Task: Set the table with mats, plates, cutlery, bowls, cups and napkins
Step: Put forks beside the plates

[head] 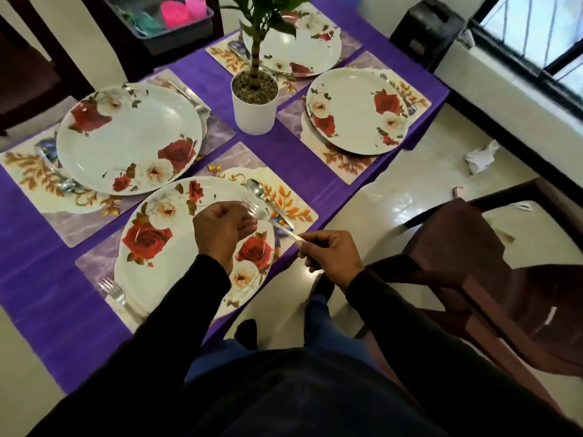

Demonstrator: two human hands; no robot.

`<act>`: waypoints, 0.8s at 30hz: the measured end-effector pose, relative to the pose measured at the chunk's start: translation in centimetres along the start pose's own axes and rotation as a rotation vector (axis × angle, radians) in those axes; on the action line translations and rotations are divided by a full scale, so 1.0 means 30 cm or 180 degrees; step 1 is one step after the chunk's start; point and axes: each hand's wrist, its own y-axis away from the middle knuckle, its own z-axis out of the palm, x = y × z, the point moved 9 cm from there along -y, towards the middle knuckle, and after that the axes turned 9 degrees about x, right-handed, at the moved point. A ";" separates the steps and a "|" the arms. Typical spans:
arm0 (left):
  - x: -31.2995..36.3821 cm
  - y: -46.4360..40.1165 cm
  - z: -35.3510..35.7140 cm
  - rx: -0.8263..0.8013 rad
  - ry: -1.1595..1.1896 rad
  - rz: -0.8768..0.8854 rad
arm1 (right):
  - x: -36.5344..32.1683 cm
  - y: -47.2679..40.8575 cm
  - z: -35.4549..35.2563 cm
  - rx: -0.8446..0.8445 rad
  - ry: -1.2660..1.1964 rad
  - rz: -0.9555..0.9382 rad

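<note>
Several rose-patterned plates lie on floral mats on a purple tablecloth point(38, 310). Over the near plate point(176, 247), my right hand point(331, 252) grips the handle of a fork point(268, 220) whose tines point left. My left hand point(222, 228) hovers beside the tines with its fingers curled, holding nothing that I can see. A spoon point(262, 197) lies on the near mat point(284, 200) to the right of the plate. Another fork point(118, 294) lies on the mat's left side. The left plate point(126, 137), the right plate point(356, 111) and the far plate point(303, 45) each have cutlery beside them.
A white pot with a plant point(254, 102) stands at the table's centre. A dark bin with pink and green items point(164, 23) sits beyond the far edge. A wooden chair point(492, 279) stands close on the right. Crumpled paper point(481, 157) lies on the floor.
</note>
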 end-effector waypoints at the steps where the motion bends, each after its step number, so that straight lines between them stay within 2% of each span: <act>1: -0.003 -0.015 0.038 0.0055 -0.0048 0.0066 | -0.002 -0.044 -0.032 0.0027 0.0041 -0.0024; 4: -0.013 -0.069 0.194 0.0127 -0.0288 0.0276 | -0.005 -0.189 -0.154 0.0144 0.0276 -0.0124; 8: -0.009 -0.165 0.417 0.0287 -0.0471 0.0401 | -0.055 -0.413 -0.314 0.0169 0.0987 -0.0478; 14: 0.015 -0.340 0.631 0.0448 -0.0746 0.0339 | -0.079 -0.694 -0.372 -0.0058 0.1641 -0.0914; 18: 0.035 -0.451 0.717 0.0487 -0.1027 0.0310 | -0.044 -0.788 -0.368 -0.0154 0.1863 -0.0901; 24: 0.013 -0.549 0.840 0.0116 -0.1363 -0.0004 | 0.007 -0.858 -0.383 -0.0044 0.1994 -0.0654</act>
